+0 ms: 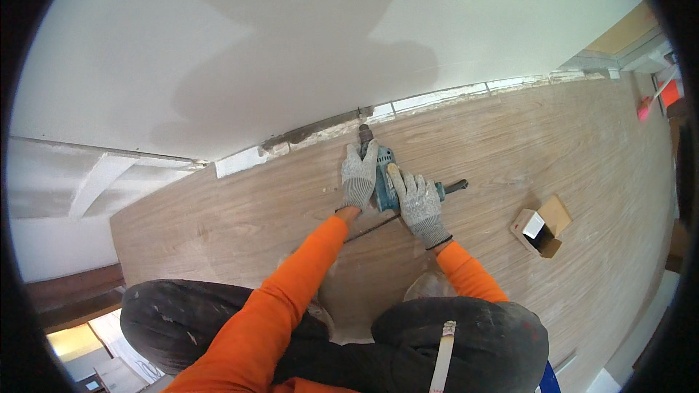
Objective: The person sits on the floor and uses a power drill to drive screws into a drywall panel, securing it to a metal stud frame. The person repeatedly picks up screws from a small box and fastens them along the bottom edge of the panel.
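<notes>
Orange sleeves [266, 306], hands [359, 175] on drill [386, 195]

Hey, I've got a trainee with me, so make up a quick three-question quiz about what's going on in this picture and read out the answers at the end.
1. Where does the nose of the teal power tool point?
A) Toward the base of the wall
B) Toward the person's lap
C) Straight up, away from everything

2. True or false: the cardboard box on the wood-look floor stands open, to the right of the power tool.

3. Which gloved hand is nearer the tool's nose?

Key:
1. A
2. True
3. The left hand; the right hand is farther back on the tool.
</notes>
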Demonstrator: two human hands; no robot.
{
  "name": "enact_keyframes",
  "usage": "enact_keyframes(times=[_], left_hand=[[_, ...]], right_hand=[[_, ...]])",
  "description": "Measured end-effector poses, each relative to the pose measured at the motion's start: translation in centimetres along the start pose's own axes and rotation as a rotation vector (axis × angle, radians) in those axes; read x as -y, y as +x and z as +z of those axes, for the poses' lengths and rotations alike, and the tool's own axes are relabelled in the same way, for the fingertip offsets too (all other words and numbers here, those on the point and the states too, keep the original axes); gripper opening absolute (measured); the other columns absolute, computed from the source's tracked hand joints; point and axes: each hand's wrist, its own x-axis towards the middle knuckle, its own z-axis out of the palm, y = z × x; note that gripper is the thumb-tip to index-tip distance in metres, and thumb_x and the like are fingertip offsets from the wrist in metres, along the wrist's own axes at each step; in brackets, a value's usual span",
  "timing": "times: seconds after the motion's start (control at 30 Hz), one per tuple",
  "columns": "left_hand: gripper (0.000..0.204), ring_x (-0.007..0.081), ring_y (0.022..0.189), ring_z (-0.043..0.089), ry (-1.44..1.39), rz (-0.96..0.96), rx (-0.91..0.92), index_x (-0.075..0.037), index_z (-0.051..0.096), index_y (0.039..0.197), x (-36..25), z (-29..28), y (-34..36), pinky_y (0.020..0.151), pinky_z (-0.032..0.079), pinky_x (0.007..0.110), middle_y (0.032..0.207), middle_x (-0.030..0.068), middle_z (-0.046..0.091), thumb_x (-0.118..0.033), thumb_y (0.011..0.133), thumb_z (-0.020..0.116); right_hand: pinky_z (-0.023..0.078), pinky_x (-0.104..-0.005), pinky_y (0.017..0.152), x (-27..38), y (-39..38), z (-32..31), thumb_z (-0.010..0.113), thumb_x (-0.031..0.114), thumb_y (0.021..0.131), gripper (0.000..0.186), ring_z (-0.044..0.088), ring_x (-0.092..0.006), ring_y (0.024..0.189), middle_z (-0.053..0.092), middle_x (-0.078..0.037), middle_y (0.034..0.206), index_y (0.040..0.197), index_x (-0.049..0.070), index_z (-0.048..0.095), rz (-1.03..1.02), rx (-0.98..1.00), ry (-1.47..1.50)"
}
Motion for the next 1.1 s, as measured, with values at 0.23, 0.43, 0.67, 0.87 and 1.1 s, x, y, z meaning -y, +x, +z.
enact_keyframes(times=[0.23, 0.43, 0.67, 0.87, 1.1], left_hand=[[0.064, 0.0475, 0.107, 0.07, -0.069, -0.059, 0.013, 0.006, 0.06, 0.118, 0.2, 0.2, 0.4, 0.089, 0.052, 0.051, 0.108, 0.0324, 0.072, -0.056, 0.1, 0.064], [0.062, 0.0459, 0.108, 0.07, -0.109, -0.021, 0.02, 0.006, 0.058, 0.124, 0.0, 0.1, 0.3, 0.091, 0.052, 0.05, 0.111, 0.0313, 0.072, -0.051, 0.101, 0.065], [0.063, 0.0465, 0.11, 0.069, -0.049, -0.003, 0.032, 0.008, 0.056, 0.125, 1.1, 0.3, 1.4, 0.091, 0.052, 0.05, 0.114, 0.0317, 0.071, -0.049, 0.102, 0.065], [0.064, 0.0475, 0.112, 0.068, -0.061, 0.034, 0.007, 0.009, 0.055, 0.126, 0.5, 0.2, 1.2, 0.094, 0.052, 0.051, 0.115, 0.0329, 0.071, -0.051, 0.102, 0.063], [0.067, 0.0473, 0.12, 0.066, -0.027, -0.081, 0.095, 0.01, 0.054, 0.133, -1.0, -0.4, 1.3, 0.102, 0.051, 0.048, 0.126, 0.0337, 0.068, -0.049, 0.104, 0.06]], right_hand=[[0.051, -0.0469, 0.092, 0.1, 0.3, -0.2, 0.061, 0.018, 0.094, 0.076, 0.062, -0.0302, 0.107, 0.061, -0.016, 0.135, 0.165, 0.008, 0.035, 0.006, 0.01, 0.036], [0.051, -0.0468, 0.091, 0.1, 0.5, -0.6, 0.06, 0.019, 0.094, 0.075, 0.062, -0.0304, 0.106, 0.061, -0.017, 0.135, 0.164, 0.007, 0.037, 0.012, 0.002, 0.038], [0.049, -0.0446, 0.09, 0.6, 0.9, -0.6, 0.06, 0.016, 0.091, 0.074, 0.06, -0.0278, 0.102, 0.062, -0.013, 0.13, 0.162, 0.008, 0.041, 0.05, -0.071, 0.092], [0.051, -0.0428, 0.086, 0.6, 0.8, -0.4, 0.06, 0.021, 0.094, 0.073, 0.061, -0.0269, 0.101, 0.062, -0.014, 0.129, 0.163, 0.01, 0.039, 0.042, -0.052, 0.019], [0.049, -0.0439, 0.084, 0.4, 1.1, -0.6, 0.062, 0.02, 0.091, 0.076, 0.059, -0.0272, 0.098, 0.061, -0.012, 0.124, 0.163, 0.009, 0.04, 0.05, -0.063, 0.051]])
